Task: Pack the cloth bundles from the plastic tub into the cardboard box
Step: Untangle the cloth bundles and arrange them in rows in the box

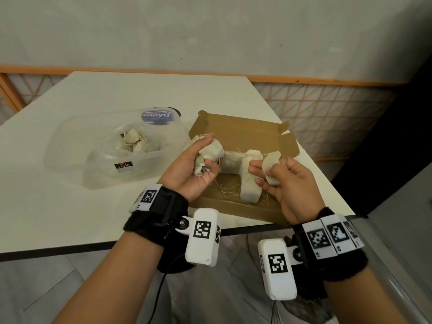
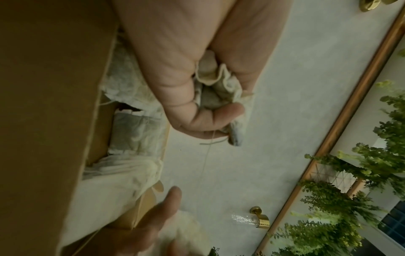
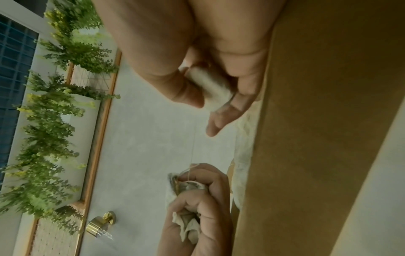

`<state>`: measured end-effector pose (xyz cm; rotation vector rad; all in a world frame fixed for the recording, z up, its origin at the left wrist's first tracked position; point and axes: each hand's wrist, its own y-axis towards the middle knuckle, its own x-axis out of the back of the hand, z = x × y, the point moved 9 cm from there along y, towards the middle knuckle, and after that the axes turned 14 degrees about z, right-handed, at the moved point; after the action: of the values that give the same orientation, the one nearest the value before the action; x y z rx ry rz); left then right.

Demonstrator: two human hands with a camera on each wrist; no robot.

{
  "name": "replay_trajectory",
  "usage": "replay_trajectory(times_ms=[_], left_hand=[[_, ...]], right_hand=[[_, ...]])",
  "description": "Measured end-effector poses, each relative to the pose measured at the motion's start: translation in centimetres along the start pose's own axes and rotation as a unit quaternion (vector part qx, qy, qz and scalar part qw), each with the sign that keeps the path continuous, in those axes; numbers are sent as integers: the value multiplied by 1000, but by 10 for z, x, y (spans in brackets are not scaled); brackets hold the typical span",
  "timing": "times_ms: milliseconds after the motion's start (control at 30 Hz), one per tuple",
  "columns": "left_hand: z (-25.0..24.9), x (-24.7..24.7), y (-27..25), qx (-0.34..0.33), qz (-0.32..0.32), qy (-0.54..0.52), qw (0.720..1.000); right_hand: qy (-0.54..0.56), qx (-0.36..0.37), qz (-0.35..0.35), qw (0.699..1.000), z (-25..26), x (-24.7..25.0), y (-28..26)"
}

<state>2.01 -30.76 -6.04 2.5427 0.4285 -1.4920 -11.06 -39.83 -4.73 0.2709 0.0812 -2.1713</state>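
Observation:
My left hand [image 1: 201, 160] grips a crumpled cream cloth bundle [image 1: 209, 156] above the open cardboard box [image 1: 236, 132]. In the left wrist view the fingers curl round that bundle [image 2: 219, 86]. My right hand [image 1: 278, 174] holds a smaller rolled cream bundle [image 1: 271, 166], seen pinched between thumb and fingers in the right wrist view [image 3: 210, 84]. A thin thread runs between the two bundles. Two more bundles lie in the box, one long roll [image 1: 250, 178] and one behind it [image 1: 230, 161]. The clear plastic tub [image 1: 70, 146] at left holds several bundles [image 1: 133, 142] in a bag.
The white table [image 1: 117, 94] ends at a dark front edge just below my wrists. Loose threads [image 1: 224, 190] trail on the box floor. A blue-labelled lid [image 1: 156, 116] sits behind the tub. A lattice screen [image 1: 327, 113] stands right of the table.

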Motion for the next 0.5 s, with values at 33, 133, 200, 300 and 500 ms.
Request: replay_trajectory(times_ms=[33,133,200,300,500], left_hand=[[-1,1,0,-4,-1,-4,1000],[-1,4,1,-10,-1,-16,1000],[-1,5,1,-11,0,-18,1000],[-1,5,1,-10,3,-19,1000],[-1,6,1,-13,-3,-13,1000]], right_hand=[[-3,2,-9,1000,0,2,0],[-23,16,-22,999,3,5,0],[-33,10,-11,999,3,0,0],[-25,-3,-11,1000,1,-1,-1],[-118,19,-1,993,9,-4,-1]])
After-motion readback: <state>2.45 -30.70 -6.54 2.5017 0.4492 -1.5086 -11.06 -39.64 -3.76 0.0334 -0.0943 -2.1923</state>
